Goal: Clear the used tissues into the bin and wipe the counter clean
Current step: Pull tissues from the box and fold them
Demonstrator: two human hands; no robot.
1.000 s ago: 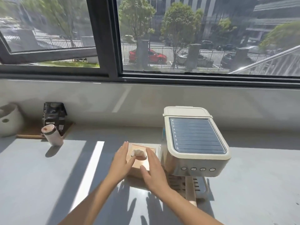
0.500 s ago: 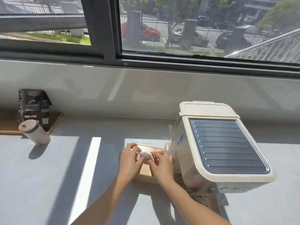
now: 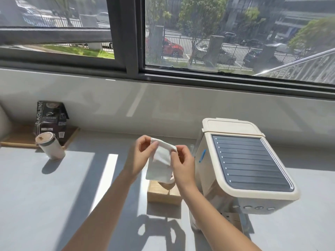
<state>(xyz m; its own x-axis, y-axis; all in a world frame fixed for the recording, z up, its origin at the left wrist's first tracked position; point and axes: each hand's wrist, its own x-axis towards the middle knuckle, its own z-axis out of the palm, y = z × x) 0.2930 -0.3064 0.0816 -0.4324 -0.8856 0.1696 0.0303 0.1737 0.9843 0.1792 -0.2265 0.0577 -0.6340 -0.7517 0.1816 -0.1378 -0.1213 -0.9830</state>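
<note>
Mid-frame, left hand [image 3: 140,156] and right hand [image 3: 182,164] pinch the tissue [image 3: 160,164] by its top corners above the wooden box [image 3: 163,193], seemingly spreading it for wiping the surface [image 3: 54,205].

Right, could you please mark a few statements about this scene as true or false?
1. The left hand and the right hand both pinch the white tissue. True.
2. The tissue lies flat inside the wooden box. False: it is held up above the box.
3. The coffee machine stands right of the wooden box. True.
4. The cup sits right of the coffee machine. False: it sits far left, by the dark carton.
</note>
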